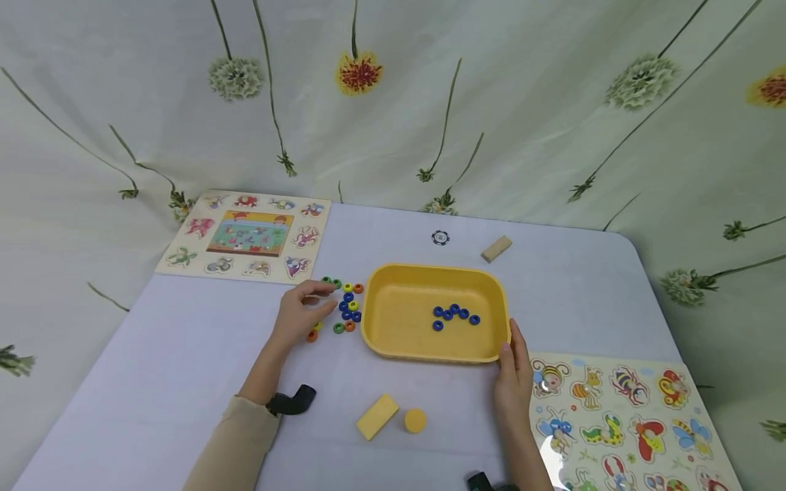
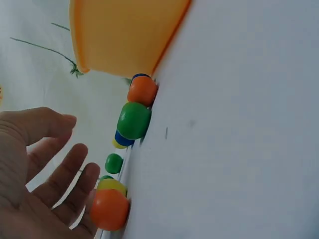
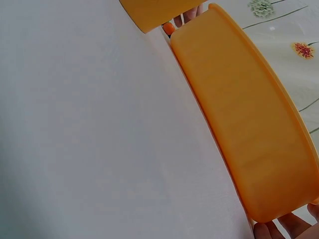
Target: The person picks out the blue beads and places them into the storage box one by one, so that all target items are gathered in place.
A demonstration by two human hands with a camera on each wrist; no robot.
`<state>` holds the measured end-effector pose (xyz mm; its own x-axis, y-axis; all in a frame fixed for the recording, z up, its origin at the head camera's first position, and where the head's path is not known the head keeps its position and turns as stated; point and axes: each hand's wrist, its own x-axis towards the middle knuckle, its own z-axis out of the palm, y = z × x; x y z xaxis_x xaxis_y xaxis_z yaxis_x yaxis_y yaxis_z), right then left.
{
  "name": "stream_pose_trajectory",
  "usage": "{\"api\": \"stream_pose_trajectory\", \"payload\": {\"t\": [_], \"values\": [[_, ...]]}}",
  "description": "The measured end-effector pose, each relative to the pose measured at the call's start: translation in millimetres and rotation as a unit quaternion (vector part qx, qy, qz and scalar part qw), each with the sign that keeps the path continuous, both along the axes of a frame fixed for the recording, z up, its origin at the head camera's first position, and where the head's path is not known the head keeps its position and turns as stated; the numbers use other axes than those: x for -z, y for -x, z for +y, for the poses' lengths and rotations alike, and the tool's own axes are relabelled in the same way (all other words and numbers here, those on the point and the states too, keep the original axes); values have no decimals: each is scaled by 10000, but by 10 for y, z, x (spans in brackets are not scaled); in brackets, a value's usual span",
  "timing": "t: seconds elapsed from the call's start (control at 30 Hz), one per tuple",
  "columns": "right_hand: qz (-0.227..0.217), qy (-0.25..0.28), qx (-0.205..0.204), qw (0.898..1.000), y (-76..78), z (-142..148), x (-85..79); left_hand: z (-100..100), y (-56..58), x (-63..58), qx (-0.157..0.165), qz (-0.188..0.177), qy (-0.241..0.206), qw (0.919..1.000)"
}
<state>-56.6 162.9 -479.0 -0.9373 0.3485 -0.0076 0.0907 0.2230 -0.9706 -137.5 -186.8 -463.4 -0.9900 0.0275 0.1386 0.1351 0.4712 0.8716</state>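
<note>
A yellow tray (image 1: pixel 393 344) lies on the table with several blue beads (image 1: pixel 447 314) inside, toward its right half. My right hand (image 1: pixel 514 372) holds the tray's right end at the near corner, thumb at the rim and fingers along the outer wall. To the left of the tray, loose beads in blue, green, yellow and orange are scattered, among them a green bead (image 2: pixel 133 121) and an orange bead (image 2: pixel 109 210). Over these beads hovers my left hand (image 1: pixel 302 314), its fingers bent loosely and apart from the thumb, with nothing seen between them.
A sea-animal puzzle board (image 1: pixel 245 266) lies at the back left, an insect puzzle board (image 1: pixel 604 409) at the front right. Nearer me are a yellow rectangular block (image 1: pixel 377 417) and a round yellow piece (image 1: pixel 415 421). Behind the tray lie a poker chip (image 1: pixel 440 237) and a wooden block (image 1: pixel 496 249).
</note>
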Motion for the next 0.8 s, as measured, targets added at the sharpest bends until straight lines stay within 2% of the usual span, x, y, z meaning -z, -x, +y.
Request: {"api": "stream_pose_trajectory", "payload": {"t": [0.17,0.2,0.33,0.6,0.7,0.8], "values": [[-66,-9,19,10000,-6,-9,-3,-5,10,147,-41,-62,313,9995],[-80,-15,25,10000,-8,-12,-7,-18,32,220,-73,-44,418,9991],[-123,-61,53,9999,-12,-13,-8,10,44,273,-147,-6,706,9974],[-127,-47,7,9999,-11,-16,-26,26,78,326,-92,256,1172,9927],[-122,-15,3,9999,-14,-15,-35,30,76,324,-130,247,1189,9925],[-136,-28,-12,9999,-15,-16,-36,36,52,267,-300,280,1024,9939]]}}
